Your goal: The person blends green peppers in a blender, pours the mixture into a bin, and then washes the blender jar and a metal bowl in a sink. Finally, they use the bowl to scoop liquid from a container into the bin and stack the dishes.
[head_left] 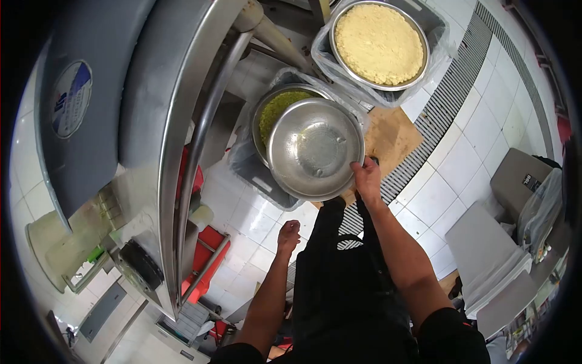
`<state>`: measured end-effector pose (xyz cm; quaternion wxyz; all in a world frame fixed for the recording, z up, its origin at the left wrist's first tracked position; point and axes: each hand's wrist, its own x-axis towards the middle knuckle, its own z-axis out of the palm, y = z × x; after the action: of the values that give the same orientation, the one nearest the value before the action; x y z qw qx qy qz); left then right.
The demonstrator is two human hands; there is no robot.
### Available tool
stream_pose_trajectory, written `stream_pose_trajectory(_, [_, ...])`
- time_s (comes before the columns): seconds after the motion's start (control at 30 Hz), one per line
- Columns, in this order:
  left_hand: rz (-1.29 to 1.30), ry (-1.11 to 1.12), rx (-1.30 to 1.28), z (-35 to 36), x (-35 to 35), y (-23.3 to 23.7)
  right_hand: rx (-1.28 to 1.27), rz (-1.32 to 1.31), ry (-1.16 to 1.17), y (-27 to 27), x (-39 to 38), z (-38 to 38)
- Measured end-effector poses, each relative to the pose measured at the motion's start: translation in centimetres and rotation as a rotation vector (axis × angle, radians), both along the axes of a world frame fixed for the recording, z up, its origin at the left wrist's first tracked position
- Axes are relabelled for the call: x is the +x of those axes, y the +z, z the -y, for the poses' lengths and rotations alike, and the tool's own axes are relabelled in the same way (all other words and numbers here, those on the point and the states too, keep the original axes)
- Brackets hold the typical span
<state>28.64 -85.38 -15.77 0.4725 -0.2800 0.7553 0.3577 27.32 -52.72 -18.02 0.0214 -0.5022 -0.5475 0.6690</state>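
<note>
My right hand [367, 179] grips the rim of a wide steel bowl [315, 145], which looks bare inside apart from wet shine and a few specks. The bowl overlaps another steel basin holding a green, crumbly mass [274, 115], hiding much of it. Under that basin is a grey crate [260, 185] lined with clear plastic. To the lower left, my left hand [288, 237] hangs over the tiles with its fingers curled in; whether anything is inside them is hidden.
A second lined crate [445, 30] carries a basin of pale yellow mash [381, 43]. A steel machine [176, 121] with a tubular rail stands on the left. A drain grate [445, 115] crosses the floor beside brown cardboard [391, 136]. Grey containers [485, 249] stand at right, a red stool [206, 261] lower left.
</note>
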Motion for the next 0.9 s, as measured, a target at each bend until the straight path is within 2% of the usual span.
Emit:
stream_pose_trajectory(0.07, [0.025, -0.006, -0.053, 0.4, 0.1, 1.2, -0.046, -0.040, -0.013, -0.3, 1.0, -0.6])
stream_pose_trajectory(0.13, [-0.007, -0.011, -0.035, 1.8, 1.2, 2.3, -0.031, -0.249, -0.038, 0.8, 1.8, -1.2])
stream_pose_trajectory(0.2, [0.001, 0.013, -0.047, 2.6, 2.0, 4.6, -0.049, -0.330, -0.047, 2.8, 2.4, -2.4])
stream_pose_trajectory(0.27, [-0.305, -0.280, 0.083, 12.3, 7.9, -0.9, -0.057, -0.180, 0.002, 5.1, 3.4, -4.3])
stream_pose_trajectory(0.33, [-0.045, 0.003, -0.099, 7.7, 6.2, 9.4, 0.052, -0.009, 0.107, 7.6, 4.9, -7.0])
stream_pose_trajectory(0.5, [-0.092, 0.123, -0.165, 13.7, 12.5, 16.6, 0.107, -0.114, 0.068, 14.1, 10.0, -14.4])
stream_pose_trajectory(0.6, [-0.167, 0.129, -0.128, 16.7, 14.4, 19.8, 0.176, 0.019, 0.151, 19.2, 12.9, -19.7])
stream_pose_trajectory(0.67, [-0.199, 0.228, -0.210, 14.0, 12.5, 25.1, 0.286, 0.068, 0.191, 23.1, 13.6, -22.9])
stream_pose_trajectory(0.7, [-0.449, 0.119, -0.295, 14.1, 12.3, 26.5, 0.300, 0.178, 0.224, 27.9, 12.9, -23.3])
stream_pose_trajectory(0.73, [-0.694, 0.012, -0.408, 14.3, 11.7, 28.5, 0.324, 0.159, 0.148, 28.0, 14.6, -25.6])
stream_pose_trajectory(0.77, [-0.706, 0.122, -0.442, 13.3, 9.3, 32.0, 0.256, 0.149, 0.222, 29.8, 13.9, -27.9])
stream_pose_trajectory(0.8, [-0.736, 0.194, -0.488, 15.1, 8.0, 32.6, 0.812, 0.197, 0.596, 31.1, 15.5, -30.1])
stream_pose_trajectory(0.83, [-0.877, 0.245, -0.517, 17.2, 6.9, 33.1, 0.713, 0.184, 0.431, 37.4, 11.4, -27.2])
stream_pose_trajectory(0.87, [-1.012, 0.285, -0.542, 19.7, 5.6, 33.3, 0.752, 0.100, 0.384, 39.5, 10.4, -27.7])
stream_pose_trajectory(0.9, [-1.066, 0.331, -0.584, 22.6, 3.4, 34.9, 0.558, 0.115, 0.356, 43.9, 8.4, -27.0])
